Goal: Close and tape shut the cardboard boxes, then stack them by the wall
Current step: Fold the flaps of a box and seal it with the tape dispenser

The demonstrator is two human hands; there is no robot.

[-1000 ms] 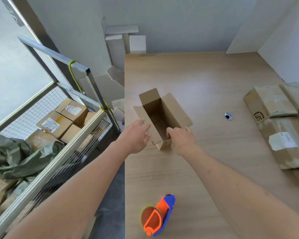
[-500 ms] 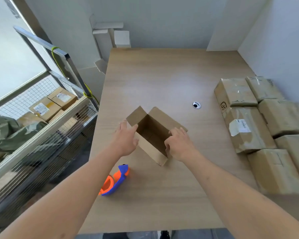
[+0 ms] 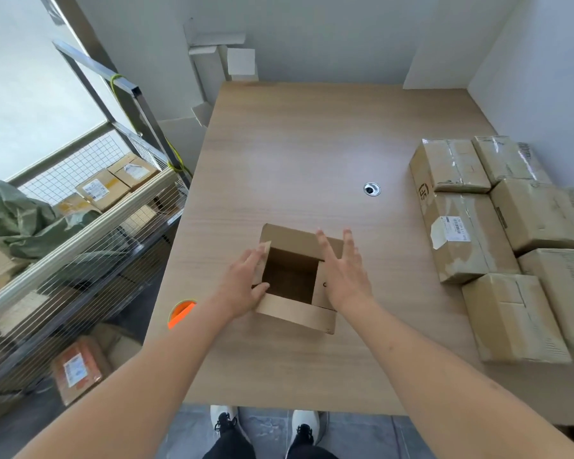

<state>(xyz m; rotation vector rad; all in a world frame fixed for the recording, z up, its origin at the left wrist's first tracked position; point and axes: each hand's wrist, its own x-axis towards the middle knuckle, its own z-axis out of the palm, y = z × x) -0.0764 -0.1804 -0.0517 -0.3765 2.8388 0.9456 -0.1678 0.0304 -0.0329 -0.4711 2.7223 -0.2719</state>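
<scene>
Brown cardboard makes up the small open box (image 3: pixel 295 279) that sits on the wooden tabletop (image 3: pixel 312 154), near its front edge and a bit toward the left edge. It is square and smooth, and the inside looks dark and empty. Your left hand (image 3: pixel 246 286) presses the left flap inward, with fingers mostly straight and the thumb at the box's front left corner. Your right hand (image 3: pixel 342 273) lies flat and spread on the right flap, with straight fingers pushing it down. The far flap and the near flap lie folded out flat.

Along the right edge of the tabletop sits a crowd of taped boxes (image 3: pixel 471 236), wrinkly and shiny with tape, some with white labels. A round metal cable hole (image 3: pixel 372 189) sits in the wood between your box and them. An orange tape roll holder (image 3: pixel 180 313) peeks out at the left edge, mostly hidden by your left arm. Beside the table stands a wire cart (image 3: pixel 80 233) holding more labelled boxes and a crumpled green bag (image 3: pixel 17 217).
</scene>
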